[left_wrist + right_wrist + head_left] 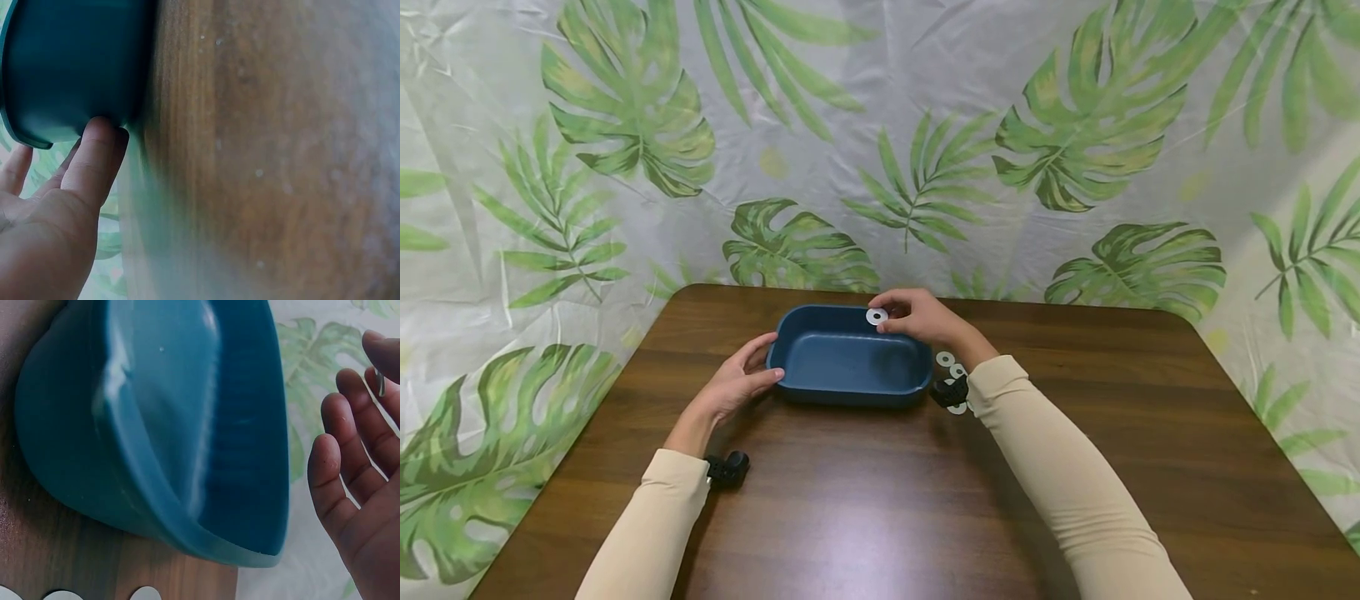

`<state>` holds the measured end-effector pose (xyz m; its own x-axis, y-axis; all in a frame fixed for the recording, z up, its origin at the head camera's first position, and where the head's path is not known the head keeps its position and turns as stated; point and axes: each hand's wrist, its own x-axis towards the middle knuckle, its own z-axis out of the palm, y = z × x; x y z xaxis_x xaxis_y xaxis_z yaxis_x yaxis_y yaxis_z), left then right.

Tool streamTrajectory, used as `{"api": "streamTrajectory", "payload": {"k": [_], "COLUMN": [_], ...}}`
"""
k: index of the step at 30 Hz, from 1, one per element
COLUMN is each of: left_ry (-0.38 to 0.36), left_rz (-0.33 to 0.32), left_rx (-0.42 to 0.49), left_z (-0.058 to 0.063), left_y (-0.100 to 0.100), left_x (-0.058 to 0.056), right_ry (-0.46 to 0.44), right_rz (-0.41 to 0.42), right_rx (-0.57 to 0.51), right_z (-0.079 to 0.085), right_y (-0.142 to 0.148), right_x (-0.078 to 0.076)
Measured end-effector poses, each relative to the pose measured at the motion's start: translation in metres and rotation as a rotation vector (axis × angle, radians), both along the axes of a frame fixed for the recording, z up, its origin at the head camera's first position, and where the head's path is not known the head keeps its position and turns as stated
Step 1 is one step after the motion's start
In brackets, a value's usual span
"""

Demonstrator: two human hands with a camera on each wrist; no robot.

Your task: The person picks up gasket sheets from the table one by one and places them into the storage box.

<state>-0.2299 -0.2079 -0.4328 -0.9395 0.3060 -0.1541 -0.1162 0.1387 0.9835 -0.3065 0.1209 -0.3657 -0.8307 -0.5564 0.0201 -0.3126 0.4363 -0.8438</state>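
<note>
A blue rectangular basin [850, 392] with rounded corners stands near the table's far edge. At its left end my left hand [739, 385] holds it, thumb at the rim and other fingers against the outer wall. In the left wrist view, fingertips [98, 134] touch the basin's outer wall [75, 69]. Over the basin's far right rim, my right hand [925, 319] pinches a white washer [871, 318] between thumb and index finger. The right wrist view catches that washer edge-on [380, 382], with the remaining fingers loosely bent beside the basin [250, 456].
Several more white washers [945, 359] lie on the table right of the basin, partly hidden by the right wrist and its black camera [950, 390]. The brown wooden table [850, 500] ends at a leaf-patterned curtain [925, 167] behind it.
</note>
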Motion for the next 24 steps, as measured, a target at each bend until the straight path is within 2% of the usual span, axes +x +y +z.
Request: {"api": "streamTrajectory", "payload": {"k": [24], "left_ry": [0.010], "left_rz": [0.011], "left_rx": [0.011], "left_z": [-0.0014], "left_y": [0.0009], "left_x": [-0.0001], "right_ry": [-0.054], "right_rz": [-0.009], "right_rx": [0.014], "right_z": [-0.0016], "right_y": [0.0070], "right_x": [0.0003]}}
